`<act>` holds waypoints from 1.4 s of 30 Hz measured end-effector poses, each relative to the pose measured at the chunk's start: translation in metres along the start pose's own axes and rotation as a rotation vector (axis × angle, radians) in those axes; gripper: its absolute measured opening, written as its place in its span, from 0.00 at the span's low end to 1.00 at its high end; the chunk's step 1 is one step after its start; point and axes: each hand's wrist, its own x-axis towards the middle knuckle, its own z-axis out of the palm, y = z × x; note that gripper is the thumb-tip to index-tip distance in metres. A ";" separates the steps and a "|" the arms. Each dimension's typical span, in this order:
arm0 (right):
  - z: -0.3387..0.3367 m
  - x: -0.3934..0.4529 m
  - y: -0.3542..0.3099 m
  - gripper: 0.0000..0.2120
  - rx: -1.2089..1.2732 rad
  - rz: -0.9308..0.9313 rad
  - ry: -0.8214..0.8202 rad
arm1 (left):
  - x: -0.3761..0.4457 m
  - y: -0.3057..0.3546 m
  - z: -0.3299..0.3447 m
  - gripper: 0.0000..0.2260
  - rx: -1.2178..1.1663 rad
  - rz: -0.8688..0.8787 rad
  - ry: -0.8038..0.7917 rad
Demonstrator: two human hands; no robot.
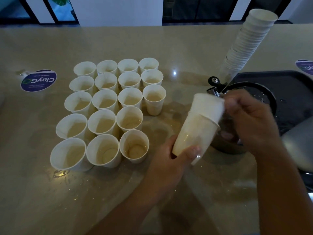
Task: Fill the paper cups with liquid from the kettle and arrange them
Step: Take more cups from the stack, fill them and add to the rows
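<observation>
Beige counter (169, 48) carries filled paper cups (108, 106); left hand (169, 155) grips nested cups (198, 131), right hand (250, 119) pinches the top rim. Separating is likely next, beside the kettle (250, 92).

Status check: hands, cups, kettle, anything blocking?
Left hand holds nested cups at the base; right hand pinches the top cup's rim. Eighteen cups gridded on the counter. Kettle behind the hands; nothing blocking.
</observation>
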 end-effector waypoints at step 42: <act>0.026 0.016 0.013 0.21 -0.441 0.112 -0.450 | -0.020 -0.039 0.001 0.40 0.865 -0.046 0.276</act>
